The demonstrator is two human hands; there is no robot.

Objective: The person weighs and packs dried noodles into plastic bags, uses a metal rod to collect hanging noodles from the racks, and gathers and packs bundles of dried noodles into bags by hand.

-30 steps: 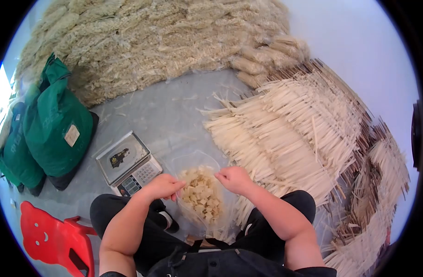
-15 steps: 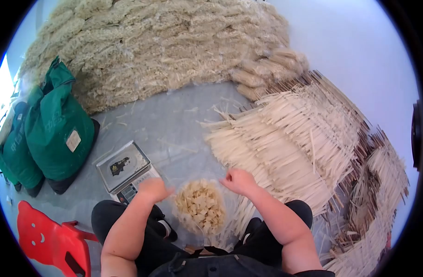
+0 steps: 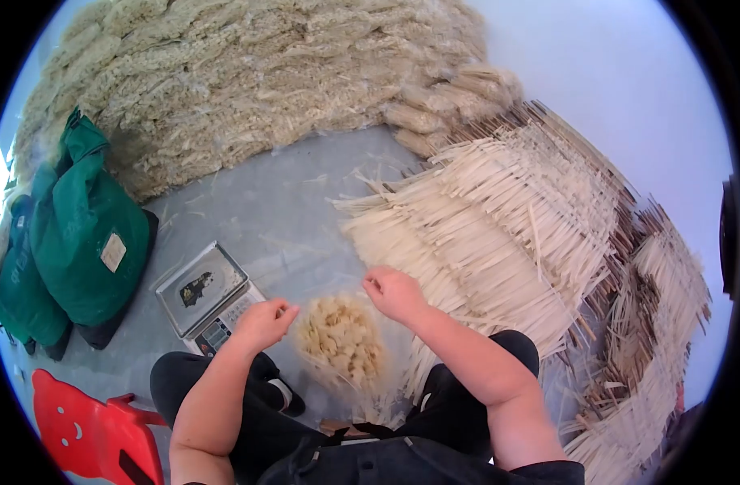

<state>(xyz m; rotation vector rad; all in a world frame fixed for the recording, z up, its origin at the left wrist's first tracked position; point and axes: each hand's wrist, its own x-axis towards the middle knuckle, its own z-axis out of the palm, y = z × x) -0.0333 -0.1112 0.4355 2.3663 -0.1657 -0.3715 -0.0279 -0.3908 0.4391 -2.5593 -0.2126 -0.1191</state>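
Between my knees stands a bundle of pale flat strips (image 3: 342,343), its cut ends facing up and thin clear film showing faintly around it. Just left of the bundle is my left hand (image 3: 265,323), thumb and forefinger pinched together. My right hand (image 3: 394,293) hovers at the bundle's upper right with its fingers curled closed. Whatever is between the fingers of either hand is too thin or hidden to make out. A digital scale (image 3: 241,305) with a metal tray lies beyond my left hand, a dark patch on its pan.
A large heap of loose pale strips (image 3: 483,218) spreads to the right. Plastic-wrapped bundles (image 3: 265,73) are stacked high along the back. Green bags (image 3: 87,234) stand at left, above a red chair (image 3: 95,428). Scattered strips lie on the grey floor (image 3: 289,186).
The view has shifted slightly, so the surroundings appear farther up and left. My left hand's pinched fingers show more clearly. Both hands stay beside the bundle.
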